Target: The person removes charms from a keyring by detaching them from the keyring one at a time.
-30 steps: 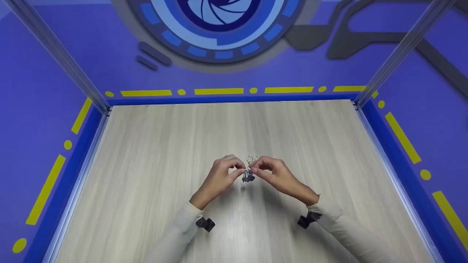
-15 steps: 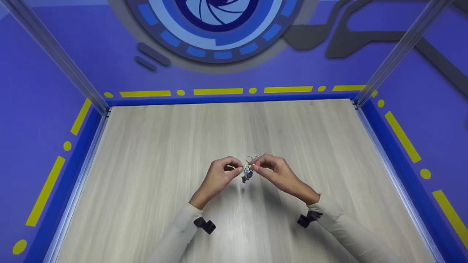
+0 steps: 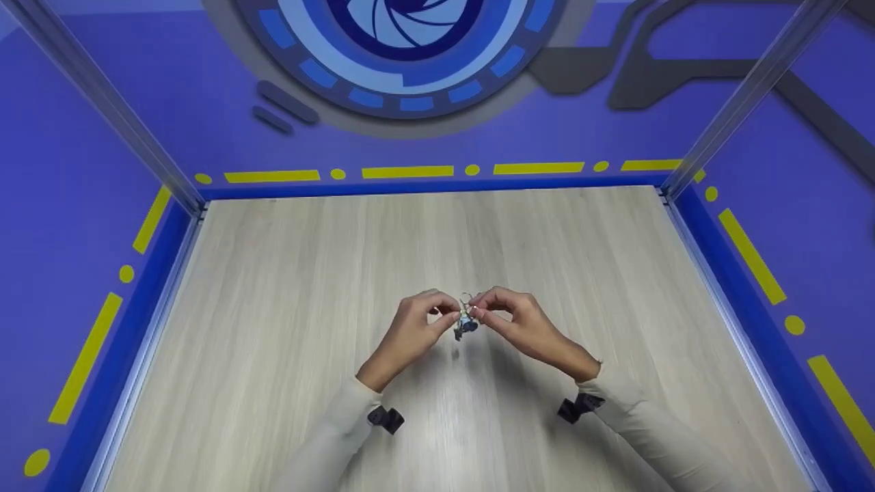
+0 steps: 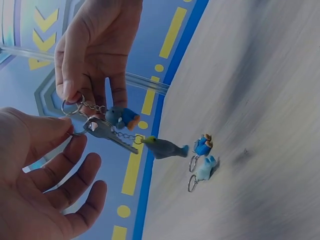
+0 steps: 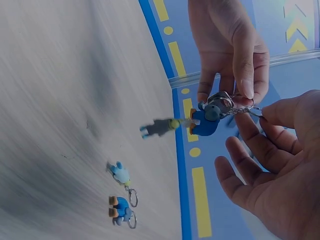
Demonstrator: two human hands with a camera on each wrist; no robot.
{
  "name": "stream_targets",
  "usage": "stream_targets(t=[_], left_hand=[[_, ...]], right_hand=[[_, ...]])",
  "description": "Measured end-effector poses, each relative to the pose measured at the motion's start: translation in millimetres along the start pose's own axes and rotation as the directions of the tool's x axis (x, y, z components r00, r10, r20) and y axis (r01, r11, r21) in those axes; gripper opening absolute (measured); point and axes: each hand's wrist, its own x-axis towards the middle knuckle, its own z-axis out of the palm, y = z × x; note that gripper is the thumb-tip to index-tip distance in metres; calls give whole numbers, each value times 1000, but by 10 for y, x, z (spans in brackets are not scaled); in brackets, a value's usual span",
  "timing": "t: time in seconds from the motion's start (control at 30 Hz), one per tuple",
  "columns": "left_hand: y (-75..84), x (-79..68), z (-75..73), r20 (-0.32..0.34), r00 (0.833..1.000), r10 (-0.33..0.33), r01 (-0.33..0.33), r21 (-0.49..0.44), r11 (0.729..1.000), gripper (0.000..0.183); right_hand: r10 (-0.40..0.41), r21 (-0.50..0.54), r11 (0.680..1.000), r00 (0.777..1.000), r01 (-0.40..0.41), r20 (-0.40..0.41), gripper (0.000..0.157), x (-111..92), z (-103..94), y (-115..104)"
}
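Note:
Above the table, my left hand [image 3: 418,324] and right hand [image 3: 523,328] meet at a small bunch of keyrings. In the left wrist view, my left thumb and forefinger pinch a ring beside a silver key [image 4: 110,134]. My right fingertips pinch another metal ring [image 4: 73,107] just above it. From short chains dangle a grey-and-blue figure charm [image 5: 205,121] with orange feet and a slim grey charm [image 4: 167,148] with a yellow head. How the rings link is partly hidden by the fingers.
Farther off on the wooden table [image 3: 328,273], a blue figure keychain [image 4: 203,145] and a pale blue one [image 4: 205,169] lie side by side. Blue-purple panels [image 3: 437,154] with metal posts enclose the back and sides.
My left hand draws slightly left from the bunch, then comes back to it. The hanging charms swing and turn a little; my right hand stays nearly in place.

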Motion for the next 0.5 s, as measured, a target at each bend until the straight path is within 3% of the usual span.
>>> stream_targets(t=[0.23,0.5], left_hand=[[34,12,49,-29,999,28,-25,103,994,6],[-24,19,37,-65,998,-18,17,-12,1000,8]], right_hand=[[-39,-57,998,999,39,-6,4,1,1,37],[-67,-90,994,998,65,-19,4,0,0,66]])
